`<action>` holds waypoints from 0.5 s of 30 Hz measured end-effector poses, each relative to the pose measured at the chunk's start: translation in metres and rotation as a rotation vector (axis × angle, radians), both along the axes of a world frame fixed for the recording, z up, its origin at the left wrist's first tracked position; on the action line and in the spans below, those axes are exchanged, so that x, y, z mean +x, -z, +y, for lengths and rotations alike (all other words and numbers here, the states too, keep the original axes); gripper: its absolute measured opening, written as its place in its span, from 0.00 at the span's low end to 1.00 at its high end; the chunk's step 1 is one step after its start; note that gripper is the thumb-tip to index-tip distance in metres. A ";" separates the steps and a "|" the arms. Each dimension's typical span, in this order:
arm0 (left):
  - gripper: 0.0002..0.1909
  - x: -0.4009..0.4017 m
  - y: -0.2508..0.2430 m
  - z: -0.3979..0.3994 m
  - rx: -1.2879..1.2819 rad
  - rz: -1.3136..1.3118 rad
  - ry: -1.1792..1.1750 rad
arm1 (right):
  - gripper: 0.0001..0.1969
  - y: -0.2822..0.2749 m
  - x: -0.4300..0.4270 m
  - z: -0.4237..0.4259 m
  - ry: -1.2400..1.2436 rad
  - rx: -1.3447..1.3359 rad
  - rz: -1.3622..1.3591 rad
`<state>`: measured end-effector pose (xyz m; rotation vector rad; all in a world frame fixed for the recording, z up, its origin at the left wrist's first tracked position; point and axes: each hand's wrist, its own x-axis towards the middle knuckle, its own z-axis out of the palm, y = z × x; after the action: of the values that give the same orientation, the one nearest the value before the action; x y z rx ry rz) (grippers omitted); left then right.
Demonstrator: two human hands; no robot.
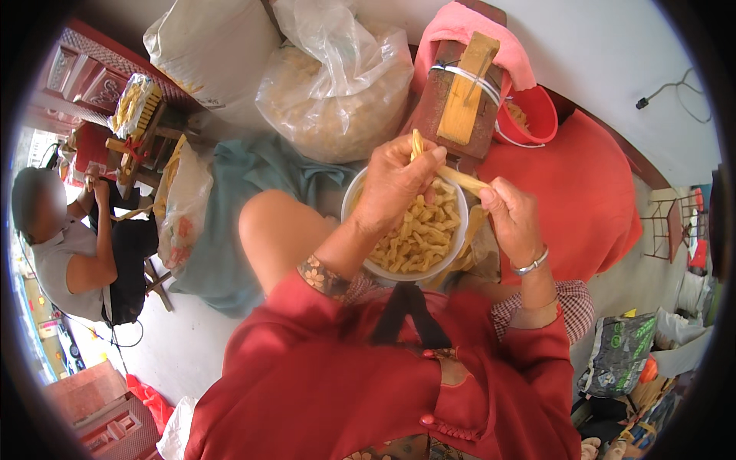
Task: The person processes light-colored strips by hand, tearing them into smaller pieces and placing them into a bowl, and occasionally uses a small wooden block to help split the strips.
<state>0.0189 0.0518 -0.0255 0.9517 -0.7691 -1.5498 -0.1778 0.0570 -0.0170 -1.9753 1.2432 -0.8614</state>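
Note:
A pale yellow pliable strip [460, 177] runs between my two hands, above a white round tub [347, 198]. My left hand [391, 181] pinches it, and a folded end sticks up past the thumb and forefinger. The other end is held between the thumb and fingers of my right hand [512, 215], which has a silver bangle at the wrist. Short, twisted yellow pieces [417, 238] fill much of the tub, which sits at my lap. My left forearm and hand hide part of it. Longer yellow strips [472, 230] hang beside its right rim.
Beyond the tub, a wooden block [460, 106] is tied with white cord to a dark red bench [422, 118]. A pink towel [460, 23] and red bucket [540, 121] adjoin it. A clear plastic sack [339, 115] stands left. A seated person [75, 253] works far left.

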 end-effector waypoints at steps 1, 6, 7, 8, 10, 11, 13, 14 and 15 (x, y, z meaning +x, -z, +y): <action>0.06 -0.004 -0.008 -0.015 -0.042 -0.020 -0.010 | 0.15 -0.009 -0.002 -0.015 0.016 -0.037 0.008; 0.08 -0.015 -0.035 -0.078 -0.158 -0.207 -0.032 | 0.16 -0.029 -0.011 -0.078 0.082 -0.209 0.105; 0.09 -0.016 -0.031 -0.093 -0.184 -0.259 -0.052 | 0.17 -0.030 -0.010 -0.089 0.100 -0.256 0.126; 0.09 -0.016 -0.026 -0.106 -0.210 -0.311 -0.073 | 0.16 -0.031 -0.009 -0.098 0.131 -0.233 0.169; 0.10 -0.016 -0.016 -0.128 -0.356 -0.572 -0.158 | 0.15 -0.027 -0.004 -0.115 0.189 -0.177 0.249; 0.10 -0.015 -0.009 -0.134 -0.429 -0.704 -0.201 | 0.15 -0.016 -0.004 -0.126 0.188 -0.214 0.283; 0.10 -0.014 0.015 -0.138 -0.563 -1.108 -0.401 | 0.14 0.025 -0.010 -0.137 0.189 -0.280 0.362; 0.10 -0.013 0.022 -0.139 -0.632 -1.315 -0.505 | 0.15 0.040 -0.019 -0.136 0.151 -0.397 0.539; 0.11 -0.006 0.019 -0.130 -0.511 -1.203 -0.418 | 0.15 0.043 -0.020 -0.124 0.160 -0.297 0.338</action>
<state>0.0130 -0.0780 -0.0446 1.4911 -1.5568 -0.2467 -0.1979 -0.0668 -0.0595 -2.3560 1.5551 -0.8528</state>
